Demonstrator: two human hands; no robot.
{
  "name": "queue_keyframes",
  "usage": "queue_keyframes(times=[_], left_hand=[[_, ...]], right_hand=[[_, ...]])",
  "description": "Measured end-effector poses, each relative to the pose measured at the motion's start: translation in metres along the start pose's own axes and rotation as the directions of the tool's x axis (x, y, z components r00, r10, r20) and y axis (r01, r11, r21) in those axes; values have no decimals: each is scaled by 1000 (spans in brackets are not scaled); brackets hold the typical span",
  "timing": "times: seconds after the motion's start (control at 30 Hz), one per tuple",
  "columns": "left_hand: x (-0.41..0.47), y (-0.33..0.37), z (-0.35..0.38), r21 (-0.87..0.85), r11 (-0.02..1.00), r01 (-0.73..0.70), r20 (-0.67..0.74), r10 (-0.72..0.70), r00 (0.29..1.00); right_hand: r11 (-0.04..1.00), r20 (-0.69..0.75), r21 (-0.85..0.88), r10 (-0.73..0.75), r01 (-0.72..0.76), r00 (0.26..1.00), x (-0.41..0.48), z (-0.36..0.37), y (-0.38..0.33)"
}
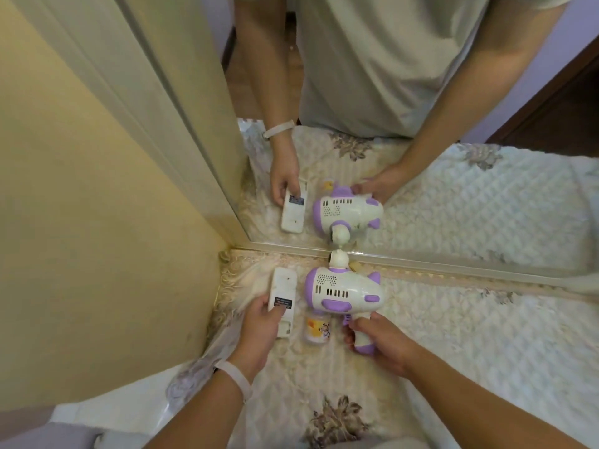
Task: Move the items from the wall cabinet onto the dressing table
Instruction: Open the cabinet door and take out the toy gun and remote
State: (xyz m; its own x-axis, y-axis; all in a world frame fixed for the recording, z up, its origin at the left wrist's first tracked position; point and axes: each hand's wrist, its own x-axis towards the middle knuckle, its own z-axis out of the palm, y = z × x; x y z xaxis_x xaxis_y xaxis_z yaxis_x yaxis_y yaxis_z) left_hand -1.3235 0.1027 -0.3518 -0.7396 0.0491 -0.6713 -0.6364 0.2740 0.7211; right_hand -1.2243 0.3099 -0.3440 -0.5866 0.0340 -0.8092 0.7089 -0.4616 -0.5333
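While both hands hold items low over the dressing table, the main object is a white and purple toy gun shaped like a small aeroplane, lying on its side on the table's quilted cream cloth. The right hand grips the toy's handle, with the fingers curled round it. The toy's rounded cream tip points away from the person and reaches the lower frame of the mirror; whether it touches the frame is unclear.

Just left of the toy lies a white remote control, back side up, with a dark label. The left hand holds its near end, thumb pressed on the label and fingers wrapped round the edge. A pale wristband circles that wrist.

Near the toy, between the two hands, a small bottle with a colourful cartoon label lies on the cloth.

Beyond the toy, the mirror reflects both hands, both items and the person's pale shirt. Far left of the toy stands a yellow wall.
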Motion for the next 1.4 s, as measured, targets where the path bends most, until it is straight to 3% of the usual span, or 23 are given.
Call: queue_keyframes(times=[0.27,0.43,0.63,0.87,1.0,1.13,1.23,1.3,1.4], left_hand=[[-11,-10,-9,249,959,-135,-27,147,989],[-36,-12,-12,371,906,-206,-42,238,970],[-77,-34,-14,470,862,-190,-86,259,962],[-157,-37,3,544,781,-308,-119,435,893],[-197,-47,5,655,692,-303,-142,506,851],[-239,-62,1,767,594,-240,-191,570,799],[-271,-79,-5,826,539,-168,-219,580,785],[-291,-91,-9,848,516,-124,-250,594,765],[-318,-109,-17,870,488,-68,-290,619,730]], right_hand=[[918,-74,-390,-105,68,992,-10,-6,-9],[892,-78,-427,-199,148,977,-21,-11,-5],[762,-75,-613,-319,209,945,-41,-29,3],[576,57,-750,-433,325,900,-79,-47,-3],[478,196,-769,-456,425,868,-98,-41,-1],[210,426,-787,-496,580,757,-116,-27,7],[-163,623,-758,-471,632,625,-131,-8,14],[-360,725,-683,-436,635,533,-142,7,20],[-541,845,-535,-352,649,403,-157,29,34]])
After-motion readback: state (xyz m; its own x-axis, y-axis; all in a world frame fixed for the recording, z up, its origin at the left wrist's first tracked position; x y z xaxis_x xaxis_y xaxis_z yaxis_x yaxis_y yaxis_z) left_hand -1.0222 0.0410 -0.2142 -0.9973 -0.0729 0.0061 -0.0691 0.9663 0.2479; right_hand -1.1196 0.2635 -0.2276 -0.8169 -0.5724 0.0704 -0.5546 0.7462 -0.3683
